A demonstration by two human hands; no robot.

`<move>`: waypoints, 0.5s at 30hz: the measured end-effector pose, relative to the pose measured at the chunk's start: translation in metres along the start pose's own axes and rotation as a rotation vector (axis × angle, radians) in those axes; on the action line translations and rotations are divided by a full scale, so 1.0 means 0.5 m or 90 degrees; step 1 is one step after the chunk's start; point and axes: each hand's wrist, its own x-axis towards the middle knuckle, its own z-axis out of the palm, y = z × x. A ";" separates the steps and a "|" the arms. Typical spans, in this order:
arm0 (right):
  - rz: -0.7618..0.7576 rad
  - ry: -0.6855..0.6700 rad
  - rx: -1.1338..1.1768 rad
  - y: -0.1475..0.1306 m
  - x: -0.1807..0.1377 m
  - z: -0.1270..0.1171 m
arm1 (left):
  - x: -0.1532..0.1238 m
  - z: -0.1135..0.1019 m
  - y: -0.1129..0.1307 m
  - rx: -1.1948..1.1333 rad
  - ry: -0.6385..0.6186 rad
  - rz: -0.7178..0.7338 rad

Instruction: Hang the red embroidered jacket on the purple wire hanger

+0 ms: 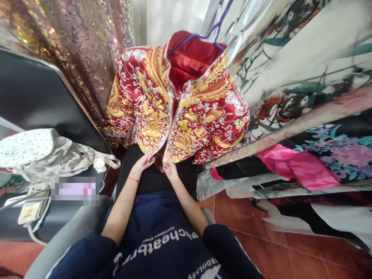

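A red jacket with gold and silver embroidery hangs upright in front of me on a purple hanger. Its stand collar is spread, and a small size label marked S shows inside. The front edges part toward the hem. My left hand pinches the lower corner of the front panel on the left. On the opposite panel, my right hand grips the lower corner between thumb and fingers. A brown sequined fabric shows in the gap between my hands.
To the left, a black chair carries a polka-dot cloth bag and a power strip with cables. Sequined cloth hangs behind it. Floral garments and a pink bow hang at the right, above red floor tiles.
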 end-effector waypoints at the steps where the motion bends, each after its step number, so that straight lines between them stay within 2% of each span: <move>1: 0.009 -0.020 -0.001 -0.001 -0.007 0.001 | -0.006 0.000 -0.005 0.006 -0.006 -0.002; 7: 0.042 -0.132 -0.030 -0.023 -0.049 0.005 | -0.052 0.000 -0.030 0.048 -0.062 0.027; 15: 0.034 -0.192 -0.056 -0.045 -0.079 0.015 | -0.085 0.003 -0.044 0.070 -0.067 0.124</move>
